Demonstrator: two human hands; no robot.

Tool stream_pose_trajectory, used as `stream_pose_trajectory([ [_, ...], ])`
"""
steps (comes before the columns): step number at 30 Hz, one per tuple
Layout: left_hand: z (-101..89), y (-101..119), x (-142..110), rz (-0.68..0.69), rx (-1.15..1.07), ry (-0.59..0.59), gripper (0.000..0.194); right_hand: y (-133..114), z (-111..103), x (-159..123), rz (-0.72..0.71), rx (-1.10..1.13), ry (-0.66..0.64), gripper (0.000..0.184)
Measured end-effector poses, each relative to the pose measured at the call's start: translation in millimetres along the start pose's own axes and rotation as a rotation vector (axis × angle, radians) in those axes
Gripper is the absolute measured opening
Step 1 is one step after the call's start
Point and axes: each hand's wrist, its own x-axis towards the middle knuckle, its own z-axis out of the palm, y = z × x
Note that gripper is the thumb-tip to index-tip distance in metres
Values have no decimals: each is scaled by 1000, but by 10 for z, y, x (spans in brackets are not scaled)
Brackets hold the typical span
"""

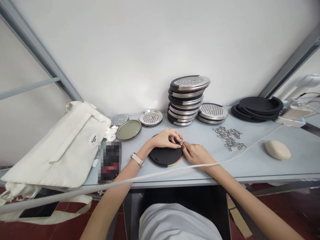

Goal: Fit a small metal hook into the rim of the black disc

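A black round disc (166, 156) with a coloured strip along its lower right rim lies flat on the table in front of me. My left hand (166, 139) reaches across its top, thumb and fingers pinched at the right edge. Between those fingertips shows a small shiny metal piece (180, 144), mostly covered, perhaps a clip. Against the same edge, my right hand (197, 154) is closed, its fingertips meeting the left ones; what it pinches is hidden. To the right lies a loose pile of small silver metal clips (230, 137).
Behind stands a tall stack of perforated metal grater discs (187, 103), with a lower stack (212, 112) beside it. Black round holders (258, 108) and a beige rounded object (277, 149) sit right. A white cable (160, 172) crosses in front. A white bag (60, 146) lies left.
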Motion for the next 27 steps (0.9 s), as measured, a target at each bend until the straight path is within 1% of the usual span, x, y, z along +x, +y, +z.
stream_pose_trajectory([
  [4,-14,9,-9,9,47,14,21,3,-3,-5,-7,18,16,33],
  [7,-21,11,-11,-5,57,28,23,-2,-1,-7,3,14,26,33],
  [11,-16,27,-14,-58,69,46,34,-9,7,-6,19,1,21,34],
  [15,12,74,-21,-97,26,44,44,-3,16,-4,29,-11,19,33],
  [18,26,109,-26,-98,21,52,44,4,22,0,18,-4,22,33],
  [22,27,108,-23,-93,70,45,42,5,25,4,28,-2,27,31],
  [25,38,111,-30,-96,150,54,40,0,23,1,45,-1,30,30],
  [27,48,180,-67,-98,237,73,36,-5,18,-4,43,5,36,30],
])
